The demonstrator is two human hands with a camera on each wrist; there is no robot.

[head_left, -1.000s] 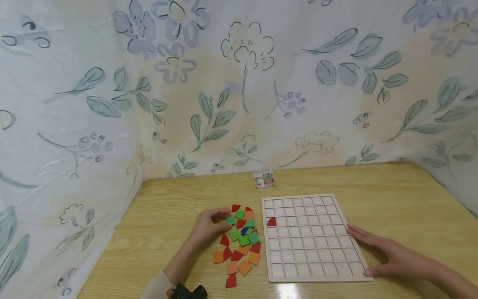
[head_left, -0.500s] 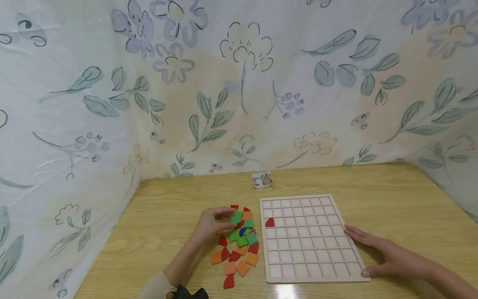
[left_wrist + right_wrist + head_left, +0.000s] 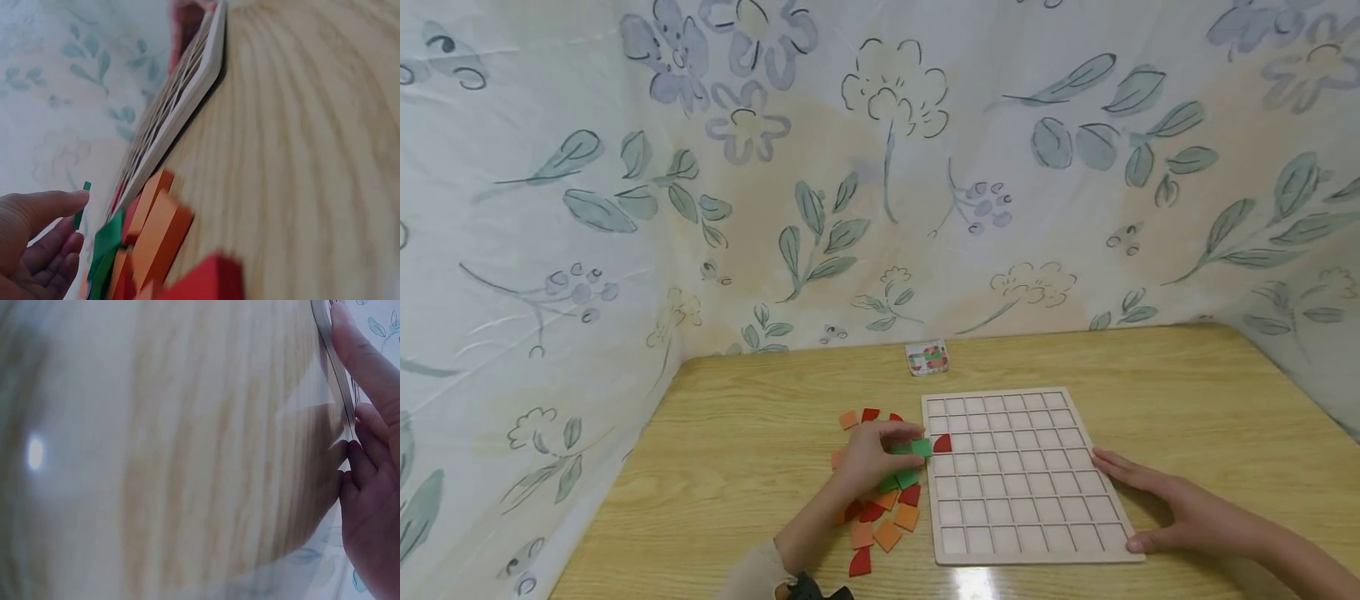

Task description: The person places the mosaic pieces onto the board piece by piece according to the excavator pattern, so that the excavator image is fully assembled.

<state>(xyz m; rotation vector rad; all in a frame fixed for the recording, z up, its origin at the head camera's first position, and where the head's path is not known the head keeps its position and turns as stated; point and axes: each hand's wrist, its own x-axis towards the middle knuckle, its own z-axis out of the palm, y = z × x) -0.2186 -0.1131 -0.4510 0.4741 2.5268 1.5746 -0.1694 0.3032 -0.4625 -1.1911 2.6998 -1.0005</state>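
Note:
A green square tile (image 3: 922, 448) is pinched between the thumb and fingers of my left hand (image 3: 871, 458), just left of the gridded wooden board (image 3: 1037, 560). In the left wrist view the tile (image 3: 82, 209) shows edge-on at the thumb tip. One red quarter-circle tile (image 3: 942, 443) lies in the board's leftmost column, third row from the far side, right beside the held tile. My right hand (image 3: 1187, 517) rests along the board's right edge, fingers extended and thumb at the near right corner. The left hand hides part of the tile pile below it.
Loose orange tiles (image 3: 888, 535), red quarter-circle pieces (image 3: 861, 562) and green squares (image 3: 908, 478) lie heaped left of the board. A small printed pattern card (image 3: 927, 357) lies at the back of the wooden table (image 3: 760, 392). Floral cloth (image 3: 820, 167) hangs behind and at both sides.
My left hand has moved right from over the pile to the board's left edge, carrying the green tile. The right hand stays at the board's edge.

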